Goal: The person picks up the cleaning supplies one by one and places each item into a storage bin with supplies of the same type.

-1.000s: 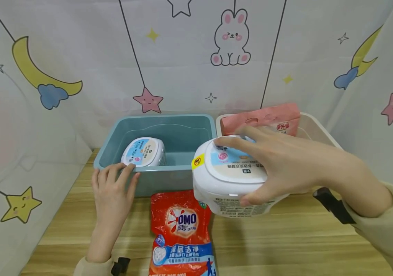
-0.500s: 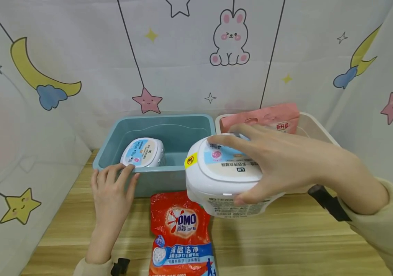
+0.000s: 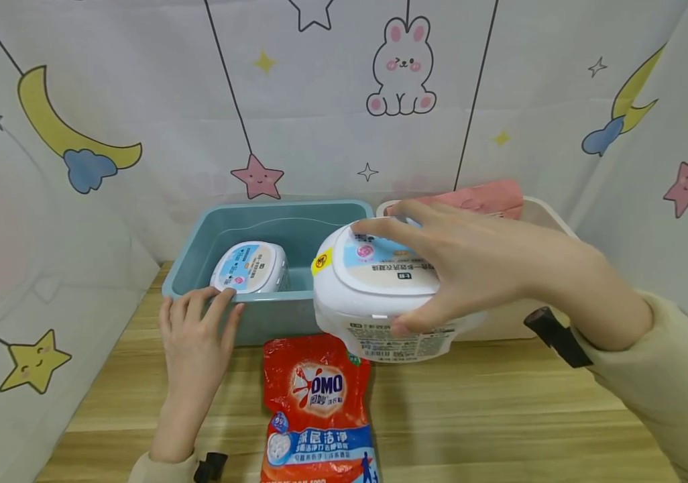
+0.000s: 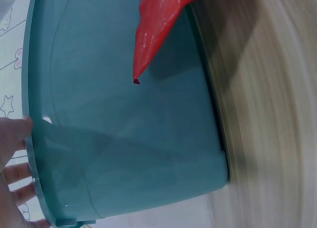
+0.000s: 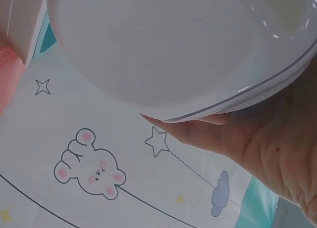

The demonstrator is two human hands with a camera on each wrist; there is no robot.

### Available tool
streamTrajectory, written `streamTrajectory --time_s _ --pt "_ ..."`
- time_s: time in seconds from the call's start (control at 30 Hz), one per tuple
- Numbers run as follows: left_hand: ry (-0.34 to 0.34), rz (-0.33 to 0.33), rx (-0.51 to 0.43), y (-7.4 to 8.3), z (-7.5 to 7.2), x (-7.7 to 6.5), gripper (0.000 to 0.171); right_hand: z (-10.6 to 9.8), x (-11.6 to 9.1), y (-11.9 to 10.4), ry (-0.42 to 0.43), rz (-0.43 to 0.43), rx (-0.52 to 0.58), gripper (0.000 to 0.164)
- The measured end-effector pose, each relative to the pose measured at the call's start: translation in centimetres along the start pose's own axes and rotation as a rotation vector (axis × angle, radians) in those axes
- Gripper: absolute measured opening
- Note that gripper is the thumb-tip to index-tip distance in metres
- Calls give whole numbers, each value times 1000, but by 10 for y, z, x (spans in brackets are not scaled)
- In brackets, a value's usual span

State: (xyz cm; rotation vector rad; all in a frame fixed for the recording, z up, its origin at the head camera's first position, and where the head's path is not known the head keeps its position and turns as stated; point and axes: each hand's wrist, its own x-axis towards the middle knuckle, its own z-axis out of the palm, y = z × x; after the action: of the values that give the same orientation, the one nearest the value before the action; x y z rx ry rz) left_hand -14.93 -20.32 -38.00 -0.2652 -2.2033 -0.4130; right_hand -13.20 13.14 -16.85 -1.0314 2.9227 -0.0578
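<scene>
Two white tubs with matching pale blue and cream lids are in view, one held up and one in a bin. The right hand (image 3: 471,261) grips the held tub (image 3: 350,302) from above, fingers spread wide across the lid, thumb on the near side; it hangs over the far end of a red bag (image 3: 320,416). Its lid carries upside-down Chinese print, a pink emblem and a yellow sticker at the left. The bag lies on the wooden table (image 3: 477,416), reading "OMO" in dark letters with Chinese below, "99" in a blue badge and Chinese on a blue band. The left hand (image 3: 196,342) rests its relaxed, parted fingers on the near rim of the blue bin (image 3: 277,315); the second tub (image 3: 250,267) sits inside. Right of it, a cream bin (image 3: 507,322) holds a pink packet (image 3: 479,196), its lettering mostly hidden.
</scene>
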Motion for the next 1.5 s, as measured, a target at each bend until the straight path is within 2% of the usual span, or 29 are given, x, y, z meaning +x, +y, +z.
streamTrajectory --time_s 0.23,0.4,0.63,1.13,1.5 --pt "-15 -6 3 0 0 0 28 1 12 7 24 -64 2 93" --pt "-22 -11 4 0 -1 0 28 -1 17 7 25 -75 -8 94" --pt "-16 -10 9 -1 -2 0 28 -1 25 6 -14 -43 16 94" --pt "-32 -16 13 -2 -4 0 28 1 45 12 -24 -26 23 93" --pt "-19 -8 9 -2 -2 0 27 -2 53 15 -50 -1 31 93"
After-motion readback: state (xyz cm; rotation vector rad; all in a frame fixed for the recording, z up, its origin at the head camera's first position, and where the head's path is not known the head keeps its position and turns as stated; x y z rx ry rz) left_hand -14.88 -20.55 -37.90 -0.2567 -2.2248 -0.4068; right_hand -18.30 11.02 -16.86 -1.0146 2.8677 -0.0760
